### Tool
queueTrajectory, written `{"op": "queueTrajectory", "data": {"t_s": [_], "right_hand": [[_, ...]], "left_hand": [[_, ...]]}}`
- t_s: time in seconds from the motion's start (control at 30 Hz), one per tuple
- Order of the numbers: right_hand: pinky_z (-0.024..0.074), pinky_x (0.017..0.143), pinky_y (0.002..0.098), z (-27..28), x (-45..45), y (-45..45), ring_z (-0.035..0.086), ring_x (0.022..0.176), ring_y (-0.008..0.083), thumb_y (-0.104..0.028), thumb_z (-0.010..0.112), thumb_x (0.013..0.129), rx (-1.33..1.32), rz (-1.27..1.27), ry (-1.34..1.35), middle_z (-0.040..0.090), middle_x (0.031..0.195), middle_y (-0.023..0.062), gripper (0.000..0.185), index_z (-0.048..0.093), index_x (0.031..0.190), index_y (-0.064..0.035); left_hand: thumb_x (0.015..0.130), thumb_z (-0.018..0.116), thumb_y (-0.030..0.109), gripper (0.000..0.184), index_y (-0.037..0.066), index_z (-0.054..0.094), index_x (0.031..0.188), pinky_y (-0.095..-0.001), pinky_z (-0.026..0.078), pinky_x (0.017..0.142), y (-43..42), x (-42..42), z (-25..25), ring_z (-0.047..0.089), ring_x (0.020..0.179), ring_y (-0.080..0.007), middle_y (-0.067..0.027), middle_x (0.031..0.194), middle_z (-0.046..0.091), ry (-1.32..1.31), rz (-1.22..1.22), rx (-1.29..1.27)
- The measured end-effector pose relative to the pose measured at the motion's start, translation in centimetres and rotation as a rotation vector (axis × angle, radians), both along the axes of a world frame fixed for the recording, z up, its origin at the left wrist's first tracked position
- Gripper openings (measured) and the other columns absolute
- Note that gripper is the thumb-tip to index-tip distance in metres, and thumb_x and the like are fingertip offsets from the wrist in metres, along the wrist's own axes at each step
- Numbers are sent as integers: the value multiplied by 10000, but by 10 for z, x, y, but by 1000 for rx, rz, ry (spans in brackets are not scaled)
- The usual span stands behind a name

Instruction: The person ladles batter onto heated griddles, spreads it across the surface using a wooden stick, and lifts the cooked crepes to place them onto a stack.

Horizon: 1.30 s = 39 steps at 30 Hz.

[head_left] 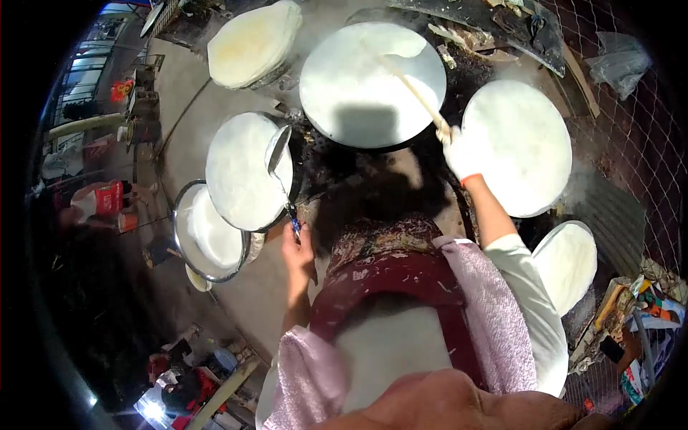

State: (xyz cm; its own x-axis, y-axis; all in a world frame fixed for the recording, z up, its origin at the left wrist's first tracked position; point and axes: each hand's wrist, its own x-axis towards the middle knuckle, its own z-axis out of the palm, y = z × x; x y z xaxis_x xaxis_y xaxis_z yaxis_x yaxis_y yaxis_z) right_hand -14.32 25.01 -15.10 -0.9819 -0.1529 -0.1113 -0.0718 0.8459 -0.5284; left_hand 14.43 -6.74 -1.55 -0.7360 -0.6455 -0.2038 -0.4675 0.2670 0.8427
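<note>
My left hand [297, 251] grips the blue-ended handle of a metal ladle [278, 152], whose bowl is above the left round griddle [236, 168]. My right hand [457, 154], in a white glove with an orange cuff, is wrapped round a wooden spreader stick [412, 89]. The stick reaches over the middle griddle [369, 82], which is coated with pale batter except for a greyer patch at the upper right. Its far end blurs into the white surface. A right griddle [517, 147] bears a full pale round sheet. Below the left griddle, a metal-rimmed basin [177, 226] holds white batter.
A stack of pale flatbreads [254, 44] lies at the upper left, another [567, 265] at the lower right. Wire netting [638, 143] borders the right side. Dark, sooty ground [365, 190] lies between the griddles and my maroon apron [390, 279]. Steam hangs around.
</note>
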Motion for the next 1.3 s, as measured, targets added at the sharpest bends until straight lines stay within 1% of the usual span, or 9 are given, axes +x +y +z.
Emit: {"op": "queueTrajectory", "data": {"t_s": [0.13, 0.3, 0.47, 0.67, 0.93, 1.0, 1.07, 1.13, 1.3], "right_hand": [[473, 763, 450, 66, -9, -14, 628, 905, 396, -494, 460, 944, 8, 9, -217, 654, 905, 239, 496, 598, 1021, -24], [439, 941, 371, -16, 47, 9, 595, 1073, 333, -360, 523, 950, -250, -73, -125, 590, 1215, 227, 562, 411, 1385, -22], [481, 717, 510, 10, -69, -21, 621, 817, 454, -404, 429, 968, 16, -80, -82, 642, 892, 282, 608, 313, 1427, -24], [508, 789, 467, 49, -203, -57, 658, 894, 371, -368, 416, 937, 216, 66, 22, 662, 1010, 221, 554, 372, 1383, -43], [471, 902, 346, 65, -33, -42, 618, 1027, 283, -247, 620, 898, -705, 17, 4, 643, 1143, 163, 508, 485, 1357, -80], [494, 750, 281, -9, -1, -22, 632, 866, 173, -224, 664, 884, -819, -316, 176, 676, 988, 83, 421, 577, 1257, -49], [332, 488, 157, 8, 35, -11, 484, 579, 8, -243, 662, 896, -1095, -499, -348, 549, 679, -64, 264, 646, 1129, -119], [330, 460, 179, 57, 54, -8, 467, 551, 23, -238, 674, 888, -1046, -477, -760, 562, 710, -66, 271, 649, 1136, -132], [247, 340, 218, 56, 31, 18, 348, 367, 53, -274, 658, 896, -992, -514, -564, 503, 575, -66, 233, 636, 1099, -162]], "left_hand": [[941, 567, 162, 157, 18, 573, 1003, -225, 383, 567, 10, -17, 6, 445, 627, -66, 28, 710, 509, -63, -31, -63], [960, 541, 180, 127, 53, 544, 949, -201, 238, 442, 31, -38, 34, 349, 494, -7, 84, 600, 426, -18, -42, -1], [952, 542, 153, 94, 62, 520, 948, -205, 252, 411, 36, -32, 38, 350, 457, -22, 67, 606, 427, -90, 139, 224], [936, 575, 167, 166, 46, 562, 1049, -197, 337, 475, 22, 17, -1, 422, 554, -34, 37, 721, 504, -88, 272, 201], [935, 558, 156, 117, 49, 544, 980, -219, 297, 425, 24, -24, 32, 390, 496, -36, 47, 654, 461, -34, 185, 230], [939, 534, 145, 107, 39, 537, 954, -223, 291, 431, 14, -26, 16, 386, 494, -44, 42, 633, 454, -24, 78, 89], [973, 514, 157, 130, 65, 513, 882, -209, 252, 441, 15, -40, 16, 337, 493, -27, 66, 605, 397, 68, -13, 101], [982, 497, 151, 146, 81, 503, 855, -217, 249, 435, 17, -54, 25, 336, 470, -31, 56, 592, 405, -16, -1, 179], [954, 533, 104, 150, 52, 519, 814, -228, 289, 421, 12, -71, 22, 412, 481, -30, 23, 597, 467, 162, -92, 317]]}}
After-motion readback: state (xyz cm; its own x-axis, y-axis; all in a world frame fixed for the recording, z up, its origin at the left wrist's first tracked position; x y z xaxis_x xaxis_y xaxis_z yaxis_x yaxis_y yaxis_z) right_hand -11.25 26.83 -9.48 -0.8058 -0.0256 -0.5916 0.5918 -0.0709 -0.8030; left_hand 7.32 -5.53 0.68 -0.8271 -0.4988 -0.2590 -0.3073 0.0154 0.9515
